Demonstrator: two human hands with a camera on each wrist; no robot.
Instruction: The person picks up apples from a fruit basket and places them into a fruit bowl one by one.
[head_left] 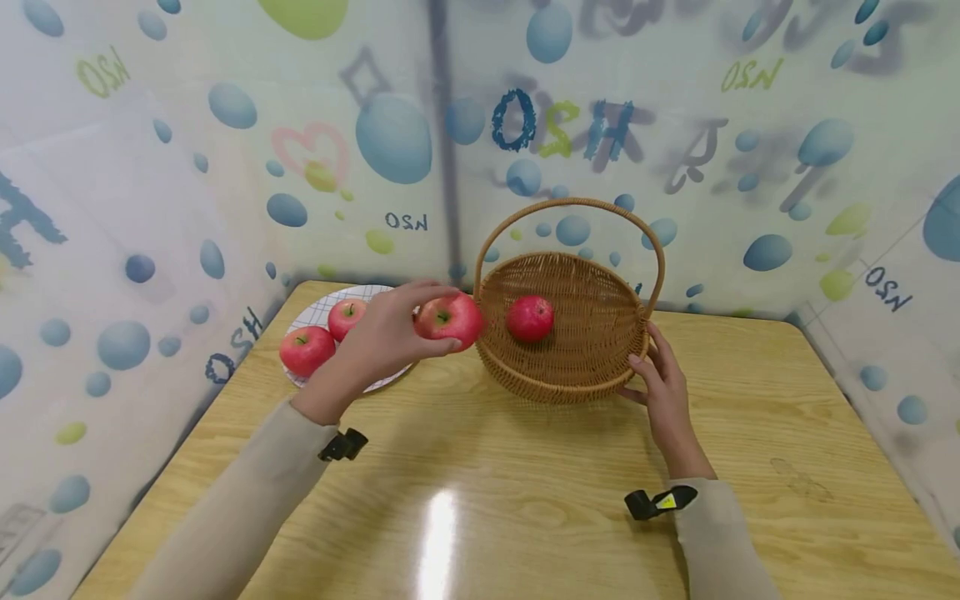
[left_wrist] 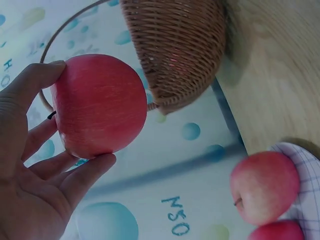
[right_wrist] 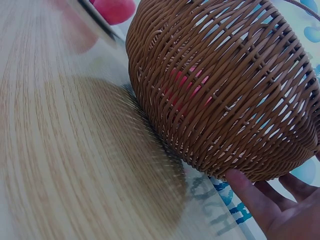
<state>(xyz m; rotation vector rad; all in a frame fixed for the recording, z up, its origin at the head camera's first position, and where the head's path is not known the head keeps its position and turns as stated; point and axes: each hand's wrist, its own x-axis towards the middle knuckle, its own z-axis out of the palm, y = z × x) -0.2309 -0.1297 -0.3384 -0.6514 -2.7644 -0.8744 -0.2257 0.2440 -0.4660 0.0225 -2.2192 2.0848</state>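
My left hand [head_left: 390, 327] holds a red apple [head_left: 452, 322] between thumb and fingertips, at the left rim of the wicker basket [head_left: 577, 379]. In the left wrist view the same apple [left_wrist: 102, 105] shows its smooth red side, the stem toward the palm. Another apple [head_left: 531, 318] lies inside the basket, left of its middle. My right hand [head_left: 663, 392] grips the basket's right side, thumb on the near rim and fingers round the outside. From the right wrist, the basket's woven wall [right_wrist: 220, 95] fills much of the view, red fruit showing through the gaps.
A round plate with a checked pattern [head_left: 386, 379] stands at the table's back left, bearing two visible apples, one in front [head_left: 307, 351] and one behind [head_left: 347, 317]. The basket's tall hoop handle [head_left: 573, 202] arches upward. A patterned wall covering [head_left: 360, 225] borders the wooden table [head_left: 540, 500].
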